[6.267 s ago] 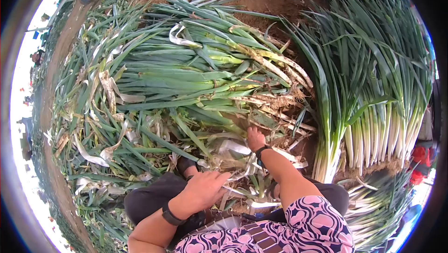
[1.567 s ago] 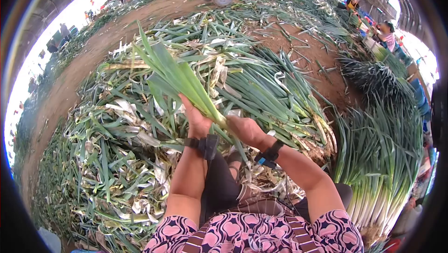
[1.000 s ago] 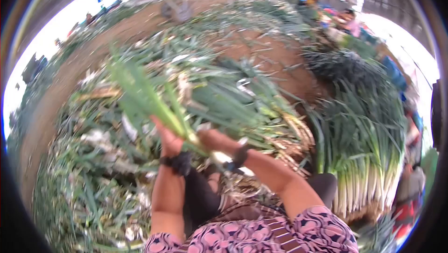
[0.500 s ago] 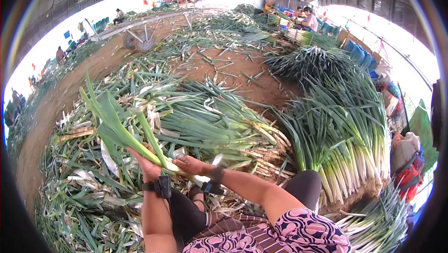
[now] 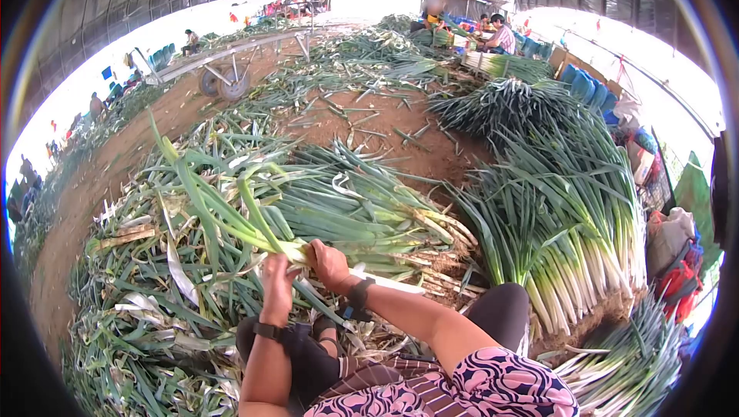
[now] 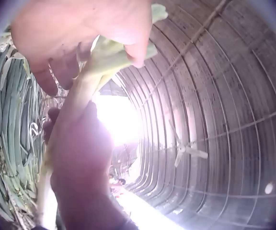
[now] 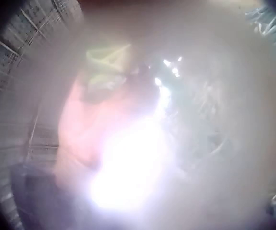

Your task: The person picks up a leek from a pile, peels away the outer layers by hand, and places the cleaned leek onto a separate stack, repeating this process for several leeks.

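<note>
Green, bent leaves point(image 5: 252, 205) spread from the pale leek point(image 5: 292, 250) held in left grip point(image 5: 277, 285) and right grip point(image 5: 329, 266)

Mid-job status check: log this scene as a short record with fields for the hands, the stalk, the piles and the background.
left hand: grips the stalk on its leafy side
right hand: grips the stalk, nearer its white end
stalk: held, green leaves toward upper left of the head view
middle pile: stalks lying down
right pile: long stalks, white ends toward the person
left pile: loose leaves and scraps
background: wheeled cart, people
right wrist view: mostly glare
</note>
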{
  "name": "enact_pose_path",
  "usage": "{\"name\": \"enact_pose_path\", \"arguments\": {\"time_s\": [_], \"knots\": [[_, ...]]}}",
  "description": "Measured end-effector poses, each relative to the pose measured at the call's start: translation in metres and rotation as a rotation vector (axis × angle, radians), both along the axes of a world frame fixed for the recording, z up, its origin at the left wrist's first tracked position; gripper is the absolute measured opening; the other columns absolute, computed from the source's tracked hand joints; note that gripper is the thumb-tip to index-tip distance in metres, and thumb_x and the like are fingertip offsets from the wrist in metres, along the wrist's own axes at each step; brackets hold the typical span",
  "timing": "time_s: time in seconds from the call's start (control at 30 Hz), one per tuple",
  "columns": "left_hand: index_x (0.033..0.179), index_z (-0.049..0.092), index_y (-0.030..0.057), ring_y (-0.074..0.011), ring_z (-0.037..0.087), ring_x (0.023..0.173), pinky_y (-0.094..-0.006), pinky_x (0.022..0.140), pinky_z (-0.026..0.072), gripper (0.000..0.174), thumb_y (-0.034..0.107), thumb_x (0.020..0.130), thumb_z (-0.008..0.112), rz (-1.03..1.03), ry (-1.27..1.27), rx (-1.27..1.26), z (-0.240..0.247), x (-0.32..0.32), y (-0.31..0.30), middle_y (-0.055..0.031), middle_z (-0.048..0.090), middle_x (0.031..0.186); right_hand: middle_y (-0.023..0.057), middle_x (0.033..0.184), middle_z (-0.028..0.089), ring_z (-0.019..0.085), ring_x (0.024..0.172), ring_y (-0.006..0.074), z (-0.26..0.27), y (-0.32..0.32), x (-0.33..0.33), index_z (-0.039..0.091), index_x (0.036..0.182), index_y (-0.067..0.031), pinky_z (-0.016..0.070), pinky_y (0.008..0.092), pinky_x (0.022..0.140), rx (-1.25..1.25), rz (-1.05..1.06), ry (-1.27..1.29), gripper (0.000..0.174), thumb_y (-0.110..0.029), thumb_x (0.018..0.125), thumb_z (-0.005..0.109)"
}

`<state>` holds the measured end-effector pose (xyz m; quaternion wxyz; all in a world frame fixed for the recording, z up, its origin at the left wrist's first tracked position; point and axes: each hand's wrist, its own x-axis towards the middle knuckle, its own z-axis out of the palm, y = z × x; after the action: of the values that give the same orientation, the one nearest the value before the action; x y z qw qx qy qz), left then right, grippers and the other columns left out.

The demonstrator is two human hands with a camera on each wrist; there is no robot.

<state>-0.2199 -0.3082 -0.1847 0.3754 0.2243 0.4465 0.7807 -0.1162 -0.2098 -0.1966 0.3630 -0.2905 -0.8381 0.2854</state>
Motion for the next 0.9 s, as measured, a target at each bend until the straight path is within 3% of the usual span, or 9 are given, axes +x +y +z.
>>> {"name": "enact_pose_path", "arguments": {"time_s": [0.07, 0.2, 0.3, 0.4, 0.5, 0.6, 0.7, 0.9], "knots": [[0.107, 0.052, 0.0072, -0.0131, 0.057, 0.087, -0.0263, 0.068, 0.0487, 0.027, 0.019, 0.086, 0.061, 0.017, 0.030, -0.026, 0.005, 0.014, 0.001, -0.0033, 0.058, 0.101, 0.0204, 0.070, 0.059, 0.059, 0.068, 0.0395, -0.001, 0.000, 0.008, 0.049, 0.090, -0.0051, 0.0445, 0.0481, 0.057, 0.036, 0.035, 0.026, 0.019, -0.025, 0.090, 0.048], [0.101, 0.054, 0.0070, -0.0133, 0.060, 0.078, -0.0269, 0.068, 0.0499, 0.028, 0.010, 0.077, 0.069, 0.126, -0.121, -0.077, -0.010, 0.008, 0.009, -0.0053, 0.059, 0.091, 0.0229, 0.072, 0.058, 0.057, 0.071, 0.0417, -0.013, 0.004, 0.011, 0.050, 0.090, -0.0013, 0.0444, 0.0476, 0.062, 0.014, 0.178, -0.025, 0.026, -0.027, 0.092, 0.046], [0.099, 0.055, 0.0070, -0.0124, 0.059, 0.078, -0.0257, 0.067, 0.0490, 0.026, 0.008, 0.077, 0.069, 0.080, -0.094, -0.081, 0.008, 0.014, -0.001, -0.0039, 0.059, 0.090, 0.0247, 0.074, 0.058, 0.057, 0.075, 0.0426, -0.005, 0.016, 0.009, 0.054, 0.091, 0.0013, 0.0438, 0.0470, 0.065, -0.174, 0.400, -0.099, 0.034, -0.030, 0.094, 0.042], [0.102, 0.054, 0.0064, -0.0141, 0.061, 0.078, -0.0263, 0.066, 0.0497, 0.024, 0.010, 0.081, 0.065, 0.047, 0.040, -0.055, -0.012, 0.002, 0.002, -0.0042, 0.060, 0.092, 0.0259, 0.079, 0.059, 0.057, 0.077, 0.0427, 0.005, 0.023, 0.011, 0.057, 0.089, 0.0031, 0.0433, 0.0464, 0.068, -0.277, 0.455, -0.212, 0.041, -0.033, 0.095, 0.038], [0.105, 0.054, 0.0043, -0.0140, 0.061, 0.077, -0.0259, 0.067, 0.0499, 0.027, 0.009, 0.080, 0.065, -0.065, 0.096, -0.092, -0.006, -0.003, -0.004, -0.0046, 0.060, 0.092, 0.0266, 0.083, 0.059, 0.058, 0.077, 0.0411, 0.003, 0.020, 0.009, 0.058, 0.089, 0.0026, 0.0439, 0.0457, 0.068, -0.165, 0.428, -0.225, 0.038, -0.030, 0.094, 0.040], [0.110, 0.052, 0.0026, -0.0148, 0.062, 0.078, -0.0258, 0.068, 0.0501, 0.033, 0.008, 0.080, 0.065, -0.042, 0.094, -0.119, -0.008, -0.002, -0.005, -0.0062, 0.061, 0.095, 0.0261, 0.082, 0.060, 0.059, 0.075, 0.0398, -0.022, 0.032, -0.001, 0.059, 0.089, 0.0020, 0.0447, 0.0456, 0.066, -0.057, 0.483, -0.286, 0.034, -0.028, 0.092, 0.042], [0.114, 0.053, 0.0024, -0.0148, 0.061, 0.080, -0.0263, 0.070, 0.0496, 0.042, 0.004, 0.075, 0.069, -0.031, 0.031, -0.156, 0.011, 0.009, -0.008, -0.0063, 0.061, 0.097, 0.0241, 0.078, 0.061, 0.059, 0.072, 0.0393, -0.027, 0.033, -0.004, 0.060, 0.089, 0.0007, 0.0455, 0.0459, 0.065, -0.220, 0.403, -0.347, 0.031, -0.026, 0.090, 0.045], [0.117, 0.051, 0.0005, -0.0180, 0.062, 0.085, -0.0290, 0.074, 0.0508, 0.045, 0.006, 0.076, 0.066, -0.152, 0.041, -0.183, 0.011, 0.011, -0.011, -0.0085, 0.061, 0.099, 0.0220, 0.078, 0.062, 0.062, 0.073, 0.0380, -0.053, 0.038, -0.008, 0.064, 0.088, -0.0032, 0.0480, 0.0458, 0.066, 0.044, 0.313, -0.511, 0.032, -0.033, 0.083, 0.053]]}}
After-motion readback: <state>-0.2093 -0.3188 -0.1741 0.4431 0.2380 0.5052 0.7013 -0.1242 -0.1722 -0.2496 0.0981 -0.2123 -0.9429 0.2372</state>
